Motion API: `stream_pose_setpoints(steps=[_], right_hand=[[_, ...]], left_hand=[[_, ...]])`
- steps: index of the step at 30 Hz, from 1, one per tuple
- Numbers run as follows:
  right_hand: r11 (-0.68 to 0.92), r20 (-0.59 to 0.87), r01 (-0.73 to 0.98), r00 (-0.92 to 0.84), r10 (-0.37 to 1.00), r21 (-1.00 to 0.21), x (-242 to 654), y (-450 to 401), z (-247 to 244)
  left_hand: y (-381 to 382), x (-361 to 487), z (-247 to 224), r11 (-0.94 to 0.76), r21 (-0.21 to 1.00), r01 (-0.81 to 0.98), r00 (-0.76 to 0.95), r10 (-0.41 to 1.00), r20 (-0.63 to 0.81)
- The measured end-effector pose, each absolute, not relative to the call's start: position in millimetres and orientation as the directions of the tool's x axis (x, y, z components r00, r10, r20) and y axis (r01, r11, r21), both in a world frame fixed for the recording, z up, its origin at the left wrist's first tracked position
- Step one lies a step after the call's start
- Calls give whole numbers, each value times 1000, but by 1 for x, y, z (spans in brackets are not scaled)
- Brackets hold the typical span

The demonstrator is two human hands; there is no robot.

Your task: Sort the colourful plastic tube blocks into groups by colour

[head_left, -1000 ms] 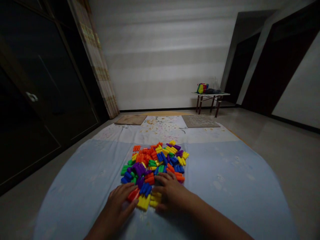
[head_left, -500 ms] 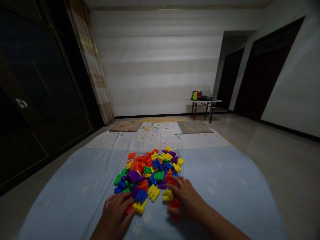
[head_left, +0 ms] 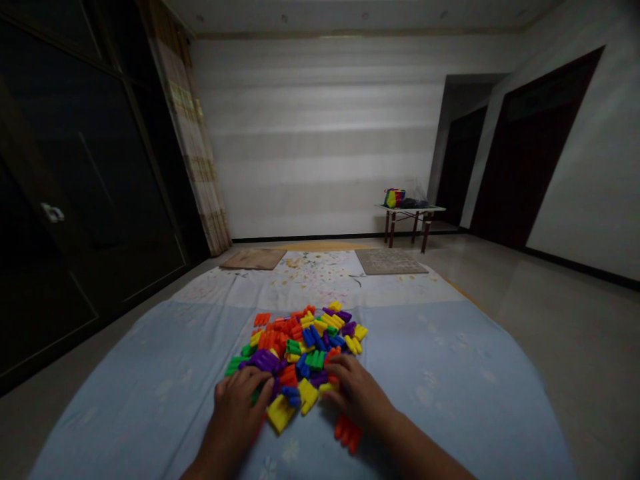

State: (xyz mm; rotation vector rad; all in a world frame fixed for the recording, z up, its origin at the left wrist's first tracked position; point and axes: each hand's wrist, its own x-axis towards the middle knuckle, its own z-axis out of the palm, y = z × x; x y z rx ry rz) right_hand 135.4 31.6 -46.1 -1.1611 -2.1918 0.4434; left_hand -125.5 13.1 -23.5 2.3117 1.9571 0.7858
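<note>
A heap of plastic finger-shaped building blocks (head_left: 285, 327) in orange, yellow, green, blue and purple lies on the tablecloth. At its near left edge is my left hand (head_left: 240, 403), fingers bent and thumb apart, over purple and green blocks that it partly hides. My right hand (head_left: 361, 392) reaches in at the near right edge, thumb and fingers apart around a yellow block (head_left: 326, 388) and touching orange ones. Between the hands lie a flat yellow block (head_left: 281, 413), a blue block (head_left: 291, 397) and another yellow block (head_left: 308, 395). An orange block (head_left: 349, 433) rests below my right wrist.
The light blue tablecloth (head_left: 425, 373) covers the rounded table, with a floral white strip (head_left: 320, 280) farther off. A brown mat (head_left: 254, 259) and a grey patterned mat (head_left: 391, 261) lie at the far end. Beyond, a small table (head_left: 410, 208) carries a colourful bag (head_left: 395, 197).
My right hand has moved forward and left, uncovering the orange block under it. My left hand has shifted slightly up, over the pile's left edge. The camera view has tilted up a little.
</note>
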Motion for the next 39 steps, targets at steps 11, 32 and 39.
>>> stream_pose_setpoints(steps=[11,32,39], right_hand=[[442,483,702,-157,861,-559,154,31,-59],[775,242,557,-741,626,-298,68,19,-18],[730,282,580,-678,679,-363,84,39,-12]], left_hand=[[40,-166,-51,-120,551,826,-191,860,474],[32,-151,-57,-200,805,559,-260,879,399],[34,-157,-61,-214,799,562,-247,878,409]])
